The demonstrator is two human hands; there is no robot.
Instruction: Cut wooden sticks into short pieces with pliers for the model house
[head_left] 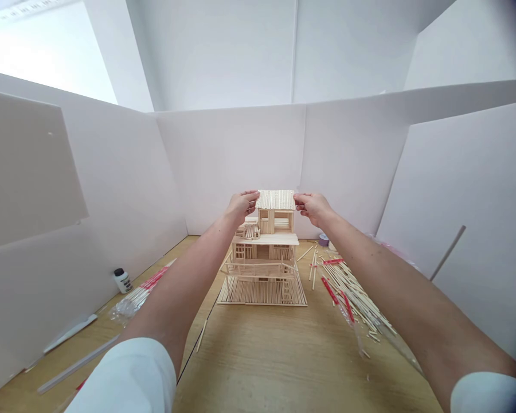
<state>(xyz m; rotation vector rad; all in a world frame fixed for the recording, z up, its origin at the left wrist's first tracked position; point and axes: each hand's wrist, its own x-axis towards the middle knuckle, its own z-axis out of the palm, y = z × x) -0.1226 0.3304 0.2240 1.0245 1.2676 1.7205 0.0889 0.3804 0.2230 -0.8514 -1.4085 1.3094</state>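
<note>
1. White panels [241,155] enclose a wooden table [258,355].
2. Centered toward its back stands the stick house [264,258].
3. Left [242,206] and right hands' [313,207] fingers pinch opposite roof [276,199] edges.

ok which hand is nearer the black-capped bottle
Left. The left hand, at the left edge of the roof, is right of the bottle; the right hand is farther right.

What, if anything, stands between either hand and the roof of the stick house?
Nothing visible: the left hand and right hand are at opposite side edges of the roof. The white bottle and loose sticks are off to the sides.
</note>
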